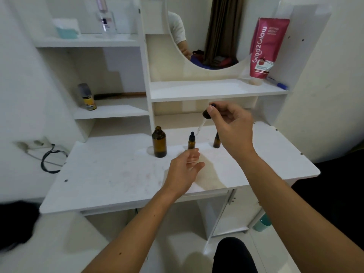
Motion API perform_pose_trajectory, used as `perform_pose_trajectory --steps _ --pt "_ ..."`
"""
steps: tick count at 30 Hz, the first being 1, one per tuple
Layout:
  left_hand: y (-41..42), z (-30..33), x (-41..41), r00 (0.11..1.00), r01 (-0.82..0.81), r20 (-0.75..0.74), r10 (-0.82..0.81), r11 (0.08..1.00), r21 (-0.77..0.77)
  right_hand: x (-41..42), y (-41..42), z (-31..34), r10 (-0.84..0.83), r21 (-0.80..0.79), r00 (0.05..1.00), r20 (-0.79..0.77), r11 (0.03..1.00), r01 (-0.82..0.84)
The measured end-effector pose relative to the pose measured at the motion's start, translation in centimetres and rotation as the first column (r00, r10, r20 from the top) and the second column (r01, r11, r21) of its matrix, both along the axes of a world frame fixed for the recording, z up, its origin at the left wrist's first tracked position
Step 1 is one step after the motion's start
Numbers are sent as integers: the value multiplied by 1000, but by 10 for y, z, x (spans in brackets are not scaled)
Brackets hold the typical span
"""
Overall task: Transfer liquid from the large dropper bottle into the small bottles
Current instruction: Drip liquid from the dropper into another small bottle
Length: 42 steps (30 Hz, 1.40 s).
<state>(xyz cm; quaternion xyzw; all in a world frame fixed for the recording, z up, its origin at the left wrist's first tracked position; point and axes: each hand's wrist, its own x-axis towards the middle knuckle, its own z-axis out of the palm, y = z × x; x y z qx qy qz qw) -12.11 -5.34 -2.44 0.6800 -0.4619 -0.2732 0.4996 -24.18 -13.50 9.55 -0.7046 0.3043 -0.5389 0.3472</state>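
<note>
The large amber bottle (pixel 159 142) stands uncapped on the white tabletop (pixel 110 174). My right hand (pixel 230 125) pinches its dropper (pixel 206 115) by the dark cap, lifted above the table with the glass tube slanting down to the left. A small amber bottle (pixel 191 142) with its dropper cap on stands just right of the large one. A second small bottle (pixel 216 141) is partly hidden behind my right hand. My left hand (pixel 186 168) hovers with fingers relaxed right in front of the middle small bottle, holding nothing.
A red tube (pixel 265 48) and a blue pen (pixel 277 83) sit on the shelf under the round mirror (pixel 206 36). A small can (pixel 87 97) is on the left shelf, a perfume bottle (pixel 105 18) higher up. Cables (pixel 51 160) hang at the table's left.
</note>
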Motion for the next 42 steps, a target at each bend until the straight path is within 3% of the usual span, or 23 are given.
perform_pose_trajectory --steps 14,21,33,42 --pt "47 6 93 935 -354 -28 353 929 -105 91 20 23 124 19 991 55 992 -125" --pt "28 7 98 944 -329 -32 328 942 -64 105 14 7 139 -27 989 -45 990 -140" --pt "26 6 98 949 -314 -36 312 946 -82 121 10 -31 160 52 949 -272 987 -152" --pt "28 6 97 948 -317 -52 313 944 -94 115 10 -36 160 51 955 -251 987 -151"
